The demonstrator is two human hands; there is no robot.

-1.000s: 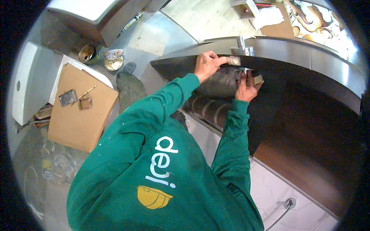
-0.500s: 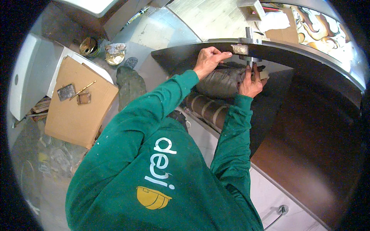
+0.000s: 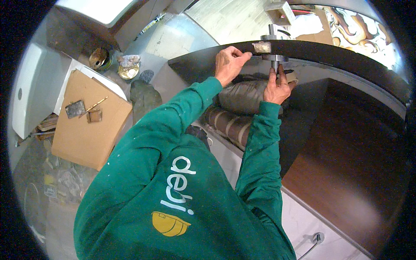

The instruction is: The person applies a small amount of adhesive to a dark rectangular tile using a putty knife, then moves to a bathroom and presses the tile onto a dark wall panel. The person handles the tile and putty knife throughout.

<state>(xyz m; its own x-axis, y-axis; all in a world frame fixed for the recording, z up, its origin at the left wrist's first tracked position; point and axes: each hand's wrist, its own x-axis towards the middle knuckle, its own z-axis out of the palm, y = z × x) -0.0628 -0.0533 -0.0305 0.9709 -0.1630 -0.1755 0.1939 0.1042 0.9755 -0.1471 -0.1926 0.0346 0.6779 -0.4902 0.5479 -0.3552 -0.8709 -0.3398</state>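
Curving across the upper right, a dark-edged bench [image 3: 329, 53] dwarfs the cardboard sheet [image 3: 89, 141] at left and the dark banded roll [image 3: 227, 123] beneath. The left hand [image 3: 229, 64] has shifted: its thumb overlapped the small pale piece a second ago, and now the tip sits just beside it, which suggests that piece is not being held and work is paused at this spot. Its fingers curl; whether they pinch anything, I cannot tell. The right hand [image 3: 276, 90] points its fingers up at the chrome fitting [image 3: 275, 57], but their grip is unclear. That fitting lies directly above the right fingertips; the pale piece [image 3: 261, 47], smallest, is at the bench edge, between the two hands.
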